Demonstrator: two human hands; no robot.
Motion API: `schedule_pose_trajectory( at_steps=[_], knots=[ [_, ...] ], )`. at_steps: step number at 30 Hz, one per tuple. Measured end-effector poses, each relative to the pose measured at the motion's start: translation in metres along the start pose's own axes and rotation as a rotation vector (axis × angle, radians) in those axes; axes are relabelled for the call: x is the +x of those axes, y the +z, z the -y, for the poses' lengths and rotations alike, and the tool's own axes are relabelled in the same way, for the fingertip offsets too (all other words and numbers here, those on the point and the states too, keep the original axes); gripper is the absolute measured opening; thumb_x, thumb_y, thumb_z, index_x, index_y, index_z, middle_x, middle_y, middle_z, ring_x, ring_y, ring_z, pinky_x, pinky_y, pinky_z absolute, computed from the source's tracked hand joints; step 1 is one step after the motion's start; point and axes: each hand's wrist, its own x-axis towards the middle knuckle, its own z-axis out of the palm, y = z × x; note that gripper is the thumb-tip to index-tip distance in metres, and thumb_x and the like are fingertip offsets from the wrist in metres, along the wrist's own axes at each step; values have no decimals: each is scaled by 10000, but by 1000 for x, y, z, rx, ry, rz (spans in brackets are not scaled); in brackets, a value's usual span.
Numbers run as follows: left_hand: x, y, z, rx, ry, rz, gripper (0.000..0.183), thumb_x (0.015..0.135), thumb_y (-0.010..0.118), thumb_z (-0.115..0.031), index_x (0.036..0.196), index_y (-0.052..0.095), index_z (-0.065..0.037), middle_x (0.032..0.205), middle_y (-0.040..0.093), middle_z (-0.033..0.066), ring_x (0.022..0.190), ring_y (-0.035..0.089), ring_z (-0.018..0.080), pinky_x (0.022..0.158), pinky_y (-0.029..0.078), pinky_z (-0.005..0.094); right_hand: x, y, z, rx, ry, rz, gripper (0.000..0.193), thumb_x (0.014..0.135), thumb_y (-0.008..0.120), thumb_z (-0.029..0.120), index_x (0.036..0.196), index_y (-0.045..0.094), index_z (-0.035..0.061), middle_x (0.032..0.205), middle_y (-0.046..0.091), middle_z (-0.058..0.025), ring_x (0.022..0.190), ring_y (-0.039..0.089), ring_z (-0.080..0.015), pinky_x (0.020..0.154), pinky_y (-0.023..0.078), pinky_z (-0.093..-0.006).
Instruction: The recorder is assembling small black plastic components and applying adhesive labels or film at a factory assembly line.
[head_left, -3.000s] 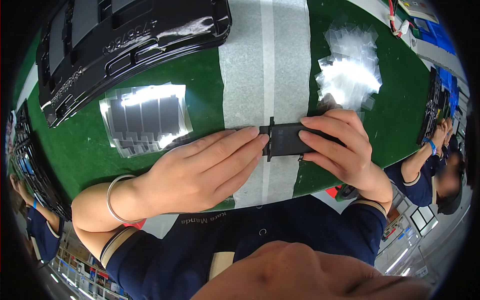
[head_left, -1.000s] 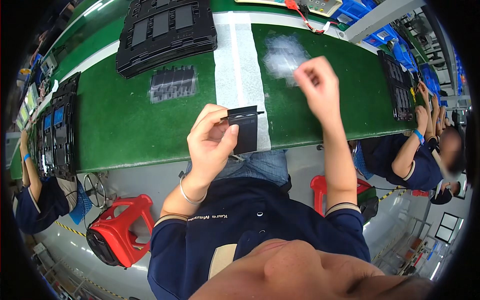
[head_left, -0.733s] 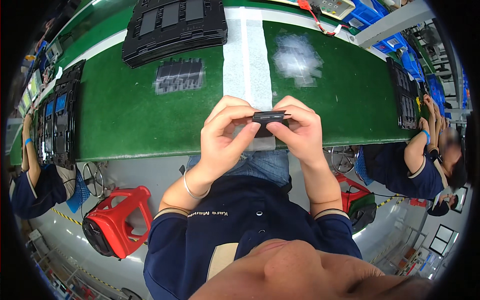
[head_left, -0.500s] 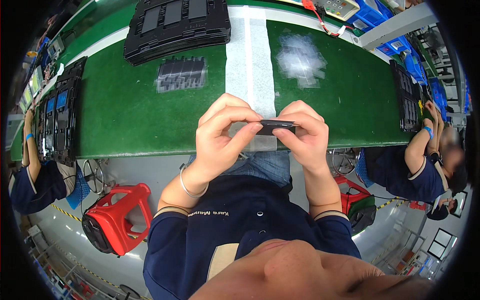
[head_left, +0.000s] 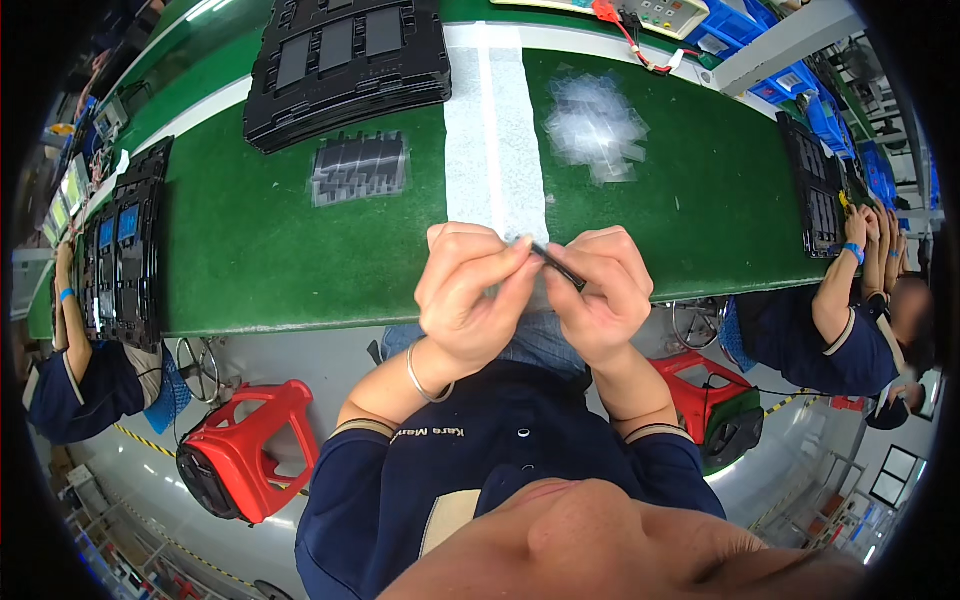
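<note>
Between my two hands is a thin, flat black piece (head_left: 562, 268), seen nearly edge-on and slanting down to the right. My left hand (head_left: 472, 290) pinches its upper left end between thumb and forefinger. At the lower right part, the thumb and bent fingers of my right hand (head_left: 602, 290) grip it. Both hands are just over the near edge of the green table, at the end of a white cloth strip (head_left: 497, 150). The piece's flat face is mostly hidden by its angle and my fingers.
Stacked black trays (head_left: 350, 95) holding dark flat pieces stand at the back left. Before them lies a patch of dark strips in clear film (head_left: 360, 168); a pile of clear films (head_left: 598, 130) is right of the cloth. Co-workers sit at both sides, near red stools (head_left: 250, 450).
The black piece has turned from nearly level to a slant, its right end now lower. My left hand has shifted slightly right and down. Both hands still hold the piece.
</note>
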Motion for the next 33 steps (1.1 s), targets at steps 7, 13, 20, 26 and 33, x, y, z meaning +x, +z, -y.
schedule_pose_trajectory(
  at_steps=[7,13,20,26,33],
  knots=[
    [-4,6,-17,171,-94,284,797,623,769,-302,1256,456,67,897,448,95,844,402,233,750,320,356,8,7,-10,-289,-102,-119,242,590,736,0,823,671,3,675,554,-54,572,524,-197,497,411,-286],
    [4,-9,7,-451,-499,177,389,740,687,-79,1093,573,37,927,480,73,855,441,164,753,369,274,16,-16,-17,228,311,298,205,645,749,47,820,648,11,678,540,-62,635,497,-172,574,390,-270],
    [7,-21,5,-421,-529,326,157,798,618,2,942,644,58,861,543,79,780,513,141,678,417,239,15,-9,-9,431,465,97,156,676,741,37,789,634,25,735,581,-40,689,540,-154,613,394,-256],
    [6,-15,0,-274,-372,268,187,756,651,9,940,656,44,822,545,77,722,518,152,614,422,248,16,-9,-8,205,197,35,175,653,740,-6,796,645,27,712,574,-52,637,522,-178,578,396,-271],
    [0,-8,-1,-27,-77,148,284,669,685,41,952,656,42,794,534,93,660,523,187,556,432,271,3,4,1,-173,-137,-106,318,706,728,235,908,656,1,745,563,-45,641,506,-201,572,391,-304]
  ],
)
